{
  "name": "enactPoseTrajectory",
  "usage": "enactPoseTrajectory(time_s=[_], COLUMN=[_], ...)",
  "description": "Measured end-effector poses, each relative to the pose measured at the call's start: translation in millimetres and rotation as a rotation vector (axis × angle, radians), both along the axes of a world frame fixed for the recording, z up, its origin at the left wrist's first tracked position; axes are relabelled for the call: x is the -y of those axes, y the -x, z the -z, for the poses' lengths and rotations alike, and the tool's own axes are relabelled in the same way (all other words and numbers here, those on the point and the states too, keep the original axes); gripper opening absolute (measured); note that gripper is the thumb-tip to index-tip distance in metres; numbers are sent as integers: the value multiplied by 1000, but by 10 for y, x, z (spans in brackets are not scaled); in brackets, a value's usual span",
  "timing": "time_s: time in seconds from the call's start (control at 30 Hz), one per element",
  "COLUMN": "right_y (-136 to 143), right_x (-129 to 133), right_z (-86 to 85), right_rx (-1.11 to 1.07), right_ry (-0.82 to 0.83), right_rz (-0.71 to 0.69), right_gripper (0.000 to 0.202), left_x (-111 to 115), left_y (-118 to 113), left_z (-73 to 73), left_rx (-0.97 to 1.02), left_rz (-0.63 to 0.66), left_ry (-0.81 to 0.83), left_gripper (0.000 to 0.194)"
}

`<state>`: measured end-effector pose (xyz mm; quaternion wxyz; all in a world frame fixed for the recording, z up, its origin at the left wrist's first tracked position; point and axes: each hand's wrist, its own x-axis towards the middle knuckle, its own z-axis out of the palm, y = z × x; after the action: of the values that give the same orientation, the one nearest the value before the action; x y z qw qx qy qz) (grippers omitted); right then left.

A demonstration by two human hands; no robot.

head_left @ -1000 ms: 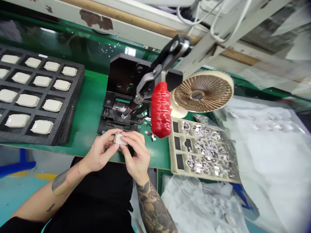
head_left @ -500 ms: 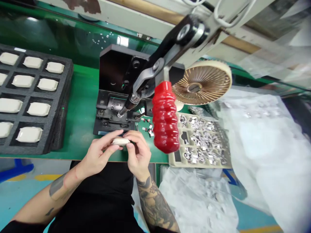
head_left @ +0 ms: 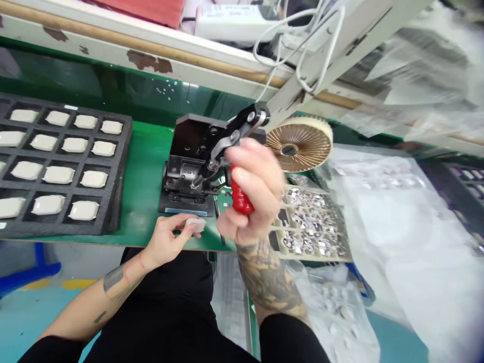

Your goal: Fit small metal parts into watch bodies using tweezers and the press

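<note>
My left hand pinches a small white casing between thumb and fingers, just in front of the base of the black toggle press. At the press's lever, my right hand is around the red grip, with its fingers curled and partly blurred. The press stands on the green table, and its metal plunger points down at the fixture.
Dark foam trays with white casings stand at the left. Right of the press are a round fan, a divided tray of small metal parts and plastic bags. Tweezers lie near my right hand.
My right hand has let go of the white casing and moved up and right to the red grip. My left hand still holds the casing. The camera view has shifted.
</note>
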<state>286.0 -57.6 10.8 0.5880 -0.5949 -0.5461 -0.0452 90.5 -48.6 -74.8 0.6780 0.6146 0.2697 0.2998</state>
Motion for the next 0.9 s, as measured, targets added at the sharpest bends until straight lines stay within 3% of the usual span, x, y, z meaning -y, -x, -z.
enactPoseTrajectory(time_s=[0.07, 0.13, 0.2, 0.27, 0.33, 0.4, 0.43, 0.53, 0.63, 0.77, 0.9], right_y=[49, 166, 289, 362, 372, 352, 342, 339, 331, 253, 254], right_x=[-259, -409, -428, -334, -156, 71, 187, 429, 383, 96, 165], right_z=[-281, -581, -825, -910, -771, -434, -224, 386, 766, 919, 884], right_rx=[118, 123, 42, -12, 16, 70, 72, 151, 348, 429, 253], right_ry=[-308, -556, -498, -367, -408, -459, -380, 123, 466, 671, 568], right_rz=[-145, -153, -50, 64, 144, 148, 97, -98, -133, -160, -158], right_gripper=[54, 40, 45, 54, 50, 31, 27, 37, 48, 48, 41], left_x=[12, 4, -35, -98, -171, -242, -275, -369, -443, -492, -506], left_y=[20, 57, 110, 180, 267, 363, 409, 504, 514, 476, 442], left_z=[-11, -26, -40, -50, -63, -84, -100, -149, -172, -151, -142], left_rx=[18, 51, 90, 121, 128, 102, 74, -55, -156, -188, -231], left_rz=[-36, -96, -116, -93, -87, -103, -111, -135, -166, -177, -179], left_ry=[73, 189, 296, 364, 373, 305, 245, -36, -343, -543, -668], left_gripper=[33, 44, 55, 60, 56, 47, 42, 32, 32, 30, 33])
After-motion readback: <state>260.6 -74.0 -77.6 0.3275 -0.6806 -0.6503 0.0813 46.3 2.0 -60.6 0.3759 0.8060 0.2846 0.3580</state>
